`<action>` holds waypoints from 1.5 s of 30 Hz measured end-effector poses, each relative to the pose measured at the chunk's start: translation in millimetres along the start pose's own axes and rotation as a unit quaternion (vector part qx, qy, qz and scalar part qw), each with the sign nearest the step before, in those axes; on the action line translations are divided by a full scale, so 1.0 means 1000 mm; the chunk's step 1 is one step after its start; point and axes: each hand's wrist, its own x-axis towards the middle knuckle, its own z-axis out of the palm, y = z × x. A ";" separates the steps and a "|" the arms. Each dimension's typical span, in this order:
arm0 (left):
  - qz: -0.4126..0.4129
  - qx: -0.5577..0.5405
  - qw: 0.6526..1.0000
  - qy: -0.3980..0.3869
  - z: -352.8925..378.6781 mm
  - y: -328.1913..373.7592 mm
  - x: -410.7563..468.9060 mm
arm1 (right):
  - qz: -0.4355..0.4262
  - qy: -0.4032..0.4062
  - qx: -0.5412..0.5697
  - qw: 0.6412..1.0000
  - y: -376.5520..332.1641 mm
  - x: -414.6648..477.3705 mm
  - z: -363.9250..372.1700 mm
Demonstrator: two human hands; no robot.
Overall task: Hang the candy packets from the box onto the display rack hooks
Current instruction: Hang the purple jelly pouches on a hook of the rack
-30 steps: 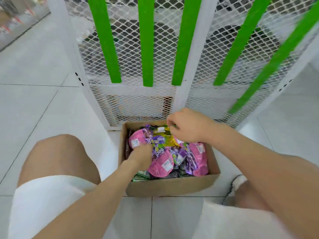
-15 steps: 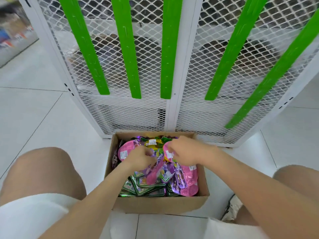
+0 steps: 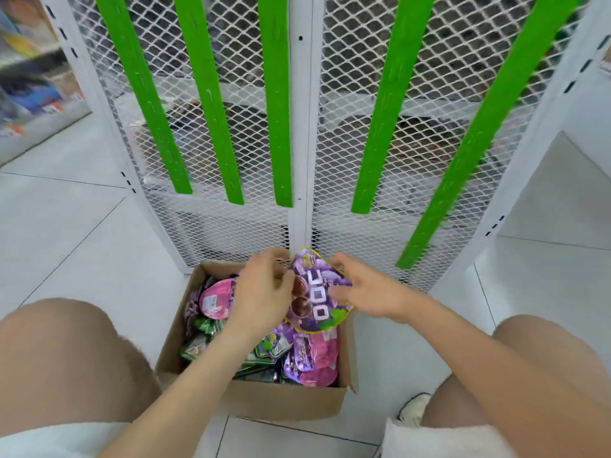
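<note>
Above the box [image 3: 284,401], the left grip [image 3: 264,285] and right grip [image 3: 360,292] each pinched an edge of a purple candy packet [image 3: 317,292], seemingly light, floppy and slick, best held by its sealed rim.

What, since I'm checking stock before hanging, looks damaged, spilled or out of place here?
Nothing stands out. The packets lie jumbled inside the cardboard box, none on the floor; the left hand and right hand hold a purple packet that looks intact.

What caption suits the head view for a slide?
The left hand and right hand hold a purple candy packet over the cardboard box, before a white mesh rack with green strips.
</note>
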 end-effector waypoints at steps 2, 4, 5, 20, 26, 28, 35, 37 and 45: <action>0.025 -0.049 0.998 -0.002 -0.007 -0.007 -0.008 | -0.006 -0.038 0.029 0.999 -0.003 -0.001 -0.014; 0.004 -0.170 0.983 -0.066 -0.013 -0.004 -0.014 | -0.022 -0.061 0.052 0.997 -0.007 -0.001 -0.017; -0.008 -0.213 0.974 -0.082 -0.013 -0.001 -0.015 | -0.028 -0.053 0.064 0.996 -0.010 -0.001 -0.017; -0.032 -0.088 0.988 -0.121 0.008 0.031 0.012 | 0.068 0.193 -0.059 0.977 0.018 -0.008 -0.085; 0.043 -0.031 0.968 -0.247 0.043 0.060 0.040 | 0.203 0.298 -0.215 0.908 0.056 -0.026 -0.182; 0.068 -0.031 0.960 -0.272 0.066 0.069 0.051 | 0.200 0.301 -0.199 0.911 0.072 -0.024 -0.191; 0.113 -0.030 0.957 -0.264 0.134 0.098 0.095 | 0.103 0.248 -0.156 0.950 0.094 0.004 -0.195; 0.103 -0.048 0.960 -0.256 0.146 0.104 0.104 | 0.087 0.243 -0.176 0.950 0.100 0.011 -0.196; 0.137 -0.044 0.946 -0.292 0.143 0.083 0.098 | 0.043 0.128 -0.067 0.989 0.102 -0.002 -0.154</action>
